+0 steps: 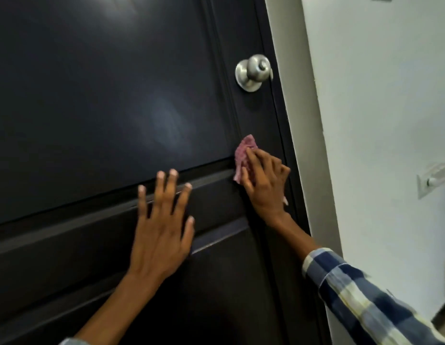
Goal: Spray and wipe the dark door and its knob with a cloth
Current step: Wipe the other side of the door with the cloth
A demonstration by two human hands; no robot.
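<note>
Your right hand [263,185] presses a pink cloth [244,158] flat against the dark door [97,100], near the door's right edge and below the knob [253,72]. The grip here is a press: your fingers lie extended over the cloth, with the cloth bunched beneath them and protruding past the fingertips toward the upper left. You cannot tell from this view whether the thumb curls under the fabric.

Your left hand [161,227] rests on the door with fingers spread and straight, holding nothing. It lies across the horizontal rail between the upper panel and the lower panel, well to the left of the cloth.

The knob is brushed silver metal, round, with a small button at its centre. It sits close to the door's right edge, well above the cloth and apart from both hands.

The door surface is smooth and dark, with raised moulding framing each panel. A pale hazy patch [166,120] shows on the upper panel, left of the cloth.

To the right of the door stands a light frame [301,120] and then a white wall [378,95]. A switch plate [433,180] is mounted on that wall. Your right sleeve [360,300] is a blue and white check.
</note>
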